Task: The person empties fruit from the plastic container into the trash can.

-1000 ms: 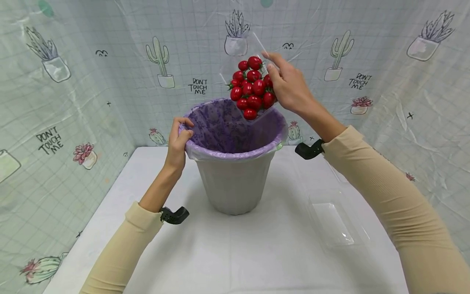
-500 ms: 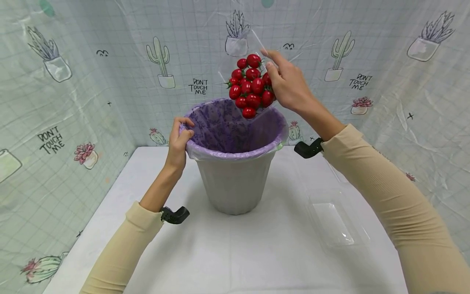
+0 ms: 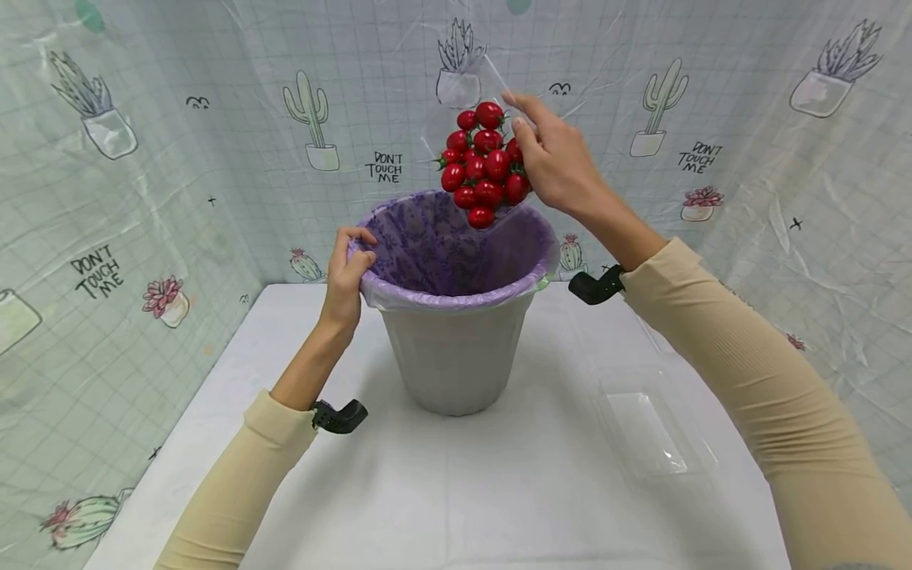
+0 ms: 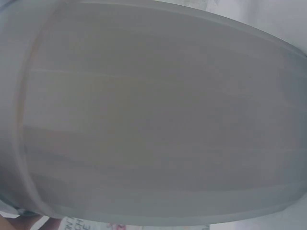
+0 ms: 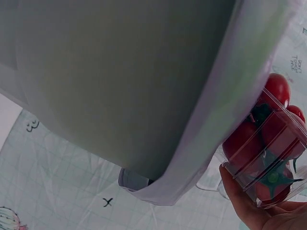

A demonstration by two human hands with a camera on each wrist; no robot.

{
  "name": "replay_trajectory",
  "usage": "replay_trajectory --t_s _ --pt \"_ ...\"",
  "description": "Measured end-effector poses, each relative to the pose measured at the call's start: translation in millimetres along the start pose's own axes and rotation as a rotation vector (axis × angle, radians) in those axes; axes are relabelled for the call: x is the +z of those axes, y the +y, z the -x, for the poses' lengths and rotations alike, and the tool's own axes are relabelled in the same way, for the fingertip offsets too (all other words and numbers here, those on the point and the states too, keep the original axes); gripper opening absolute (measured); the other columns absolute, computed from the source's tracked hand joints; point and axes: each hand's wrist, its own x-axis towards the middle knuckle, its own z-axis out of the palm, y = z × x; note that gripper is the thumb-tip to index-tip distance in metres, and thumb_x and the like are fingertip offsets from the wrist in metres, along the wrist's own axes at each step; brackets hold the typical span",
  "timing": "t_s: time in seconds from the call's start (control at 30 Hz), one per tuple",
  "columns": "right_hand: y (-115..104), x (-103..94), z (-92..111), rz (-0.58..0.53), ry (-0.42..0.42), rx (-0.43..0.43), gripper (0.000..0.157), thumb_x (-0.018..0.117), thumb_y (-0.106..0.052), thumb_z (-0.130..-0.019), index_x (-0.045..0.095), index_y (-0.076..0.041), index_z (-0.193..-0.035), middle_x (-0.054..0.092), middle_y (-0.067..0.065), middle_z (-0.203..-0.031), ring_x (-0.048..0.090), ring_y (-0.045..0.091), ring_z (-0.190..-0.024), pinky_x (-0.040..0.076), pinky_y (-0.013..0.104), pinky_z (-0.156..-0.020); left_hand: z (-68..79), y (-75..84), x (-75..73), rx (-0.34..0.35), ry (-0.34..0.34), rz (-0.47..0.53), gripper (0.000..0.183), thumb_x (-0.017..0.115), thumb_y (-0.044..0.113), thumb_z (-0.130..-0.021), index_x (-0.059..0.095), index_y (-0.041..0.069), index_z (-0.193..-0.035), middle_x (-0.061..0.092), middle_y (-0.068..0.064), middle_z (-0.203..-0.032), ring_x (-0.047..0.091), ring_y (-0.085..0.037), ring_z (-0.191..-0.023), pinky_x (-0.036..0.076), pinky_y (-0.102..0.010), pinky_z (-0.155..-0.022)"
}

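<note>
A pale grey bin (image 3: 454, 356) stands on the table, its purple liner (image 3: 427, 245) folded over the rim. My left hand (image 3: 345, 277) grips the rim on the left, thumb and fingertips over the liner. Above the bin's mouth, my right hand (image 3: 560, 162) holds a clear plastic box (image 5: 261, 184) by its right side. Red cherry tomatoes (image 3: 488, 166) with green stems fill the box, which is tilted. The right wrist view shows tomatoes behind the clear wall, with fingers beneath. Only the bin's side fills the left wrist view; its bottom is hidden in the head view.
A clear plastic tray or lid (image 3: 644, 427) lies on the white table (image 3: 399, 491), right of the bin. Another clear edge shows behind it, partly hidden by the right sleeve. Patterned sheeting (image 3: 235, 158) with cactus drawings surrounds the table at the back and sides.
My right hand has shifted slightly up and left with the box of tomatoes. The left hand and the bin stay where they were.
</note>
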Motion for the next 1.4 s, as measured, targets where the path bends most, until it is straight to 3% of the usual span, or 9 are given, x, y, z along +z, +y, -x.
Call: replay_trajectory --t_s 0.47,0.73,1.0,1.3,1.4 --pt "1.7 1.9 -0.7 -0.021 -0.001 0.026 0.047 0.031 -0.041 -0.111 0.037 -0.04 -0.157 0.04 0.005 -0.079 0.037 0.019 -0.066 0.037 0.035 -0.068 -1.7 -1.3 -0.9 -0.002 -0.004 -0.002 0.022 0.045 0.016 -0.085 0.052 0.018 -0.106 0.045 0.002 -0.107 0.042 -0.016 -0.095 0.033 -0.029 -0.081" --pt "5.0 3.1 0.4 -0.017 -0.008 0.037 0.048 0.031 -0.042 -0.11 0.036 -0.042 -0.158 0.04 0.006 -0.082 0.036 0.02 -0.07 0.036 0.036 -0.078 -1.3 -1.6 -0.7 -0.004 -0.006 0.0 0.022 0.045 0.016 -0.085 0.052 0.018 -0.106 0.045 0.001 -0.107 0.042 -0.018 -0.094 0.034 -0.029 -0.08" --pt "5.3 3.5 0.6 -0.018 -0.002 0.021 0.048 0.03 -0.042 -0.111 0.036 -0.04 -0.158 0.04 0.006 -0.079 0.035 0.02 -0.067 0.035 0.036 -0.073 -0.7 -0.7 -0.4 -0.001 0.002 0.008 0.022 0.045 0.015 -0.085 0.052 0.017 -0.105 0.044 -0.001 -0.105 0.042 -0.017 -0.091 0.034 -0.028 -0.078" --pt "7.2 4.4 2.7 -0.033 0.007 -0.021 0.05 0.03 -0.04 -0.111 0.035 -0.034 -0.16 0.046 0.003 -0.091 0.046 0.022 -0.086 0.038 0.038 -0.092 -0.1 0.0 0.7 0.005 0.002 0.006 0.022 0.045 0.015 -0.085 0.052 0.017 -0.106 0.045 -0.001 -0.107 0.042 -0.016 -0.094 0.033 -0.028 -0.08" --pt "7.8 3.8 3.3 -0.035 0.01 -0.025 0.05 0.03 -0.039 -0.111 0.036 -0.034 -0.16 0.045 0.003 -0.09 0.045 0.022 -0.083 0.038 0.038 -0.091 0.0 0.4 1.2 0.006 0.003 0.003 0.022 0.045 0.015 -0.085 0.052 0.017 -0.106 0.045 -0.002 -0.107 0.043 -0.016 -0.095 0.033 -0.029 -0.081"
